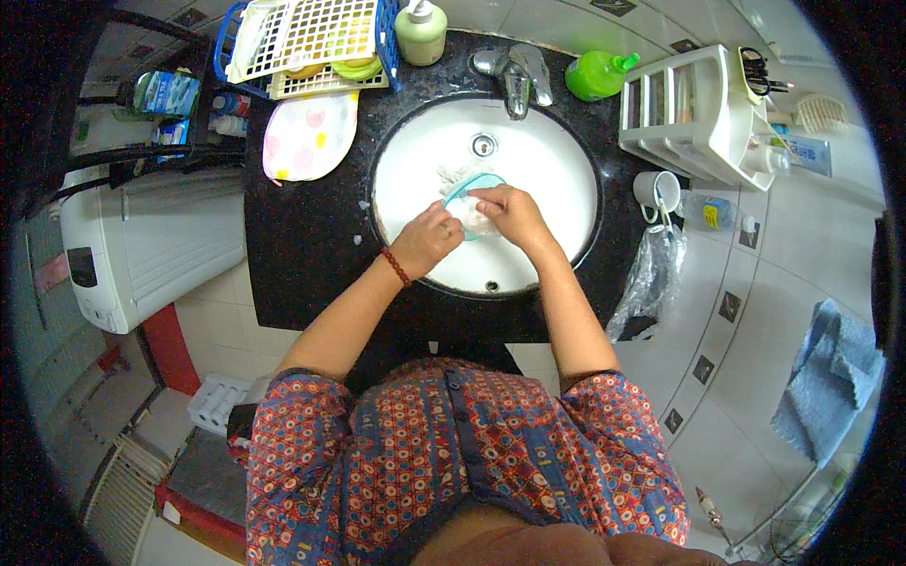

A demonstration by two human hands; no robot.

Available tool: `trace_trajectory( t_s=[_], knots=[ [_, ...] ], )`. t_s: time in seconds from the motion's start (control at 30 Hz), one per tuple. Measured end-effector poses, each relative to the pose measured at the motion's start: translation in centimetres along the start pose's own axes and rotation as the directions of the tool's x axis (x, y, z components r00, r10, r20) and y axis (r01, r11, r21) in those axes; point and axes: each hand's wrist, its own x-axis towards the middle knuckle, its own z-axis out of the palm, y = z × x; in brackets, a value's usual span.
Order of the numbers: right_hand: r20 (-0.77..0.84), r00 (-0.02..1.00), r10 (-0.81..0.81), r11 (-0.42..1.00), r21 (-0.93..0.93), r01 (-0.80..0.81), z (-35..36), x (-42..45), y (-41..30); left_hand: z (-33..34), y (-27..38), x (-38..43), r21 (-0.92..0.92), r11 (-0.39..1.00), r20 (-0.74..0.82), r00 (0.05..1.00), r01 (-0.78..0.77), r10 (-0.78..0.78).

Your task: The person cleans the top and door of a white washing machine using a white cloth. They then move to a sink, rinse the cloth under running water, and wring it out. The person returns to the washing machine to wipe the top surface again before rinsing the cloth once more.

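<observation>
Over the white oval sink (559, 191), my left hand (429, 240) grips the near left edge of a thin, pale item with a teal rim (471, 185). Whether it is a shallow bowl or a mesh piece is unclear. The fingers of my right hand (513, 212) lie on the same item, thumb and forefinger bent over its inside. Whitish, clear-looking matter shows beneath that hand, partly hidden. Just beyond the rim, a crumpled greyish-white clump (453, 177) rests on the basin floor, below the drain (484, 145).
A chrome faucet (517, 85) stands behind the basin, between a pump bottle (421, 35) and a green bottle (594, 74). Left are a plastic basket (304, 42) and a patterned cloth (311, 138). Right are a drawer unit (679, 106), a white mug (655, 191) and a plastic bag (651, 276).
</observation>
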Motion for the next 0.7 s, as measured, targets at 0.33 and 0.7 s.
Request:
trace_trajectory(
  t_s=[0.33, 0.7],
  knots=[
    [-0.522, 0.846, -0.107, 0.949, 0.201, 0.244, -0.4, -0.7, -0.5, -2.0, 0.0, 0.2, -0.011, 0.998, -0.068, 0.995, 0.067, -0.068],
    [-0.253, 0.884, 0.393, 0.434, 0.898, 0.064, -0.7, 0.3, 3.6, -18.4, -2.2, 2.1, 0.268, 0.89, -0.482, 0.851, 0.369, -0.207]
  ],
)
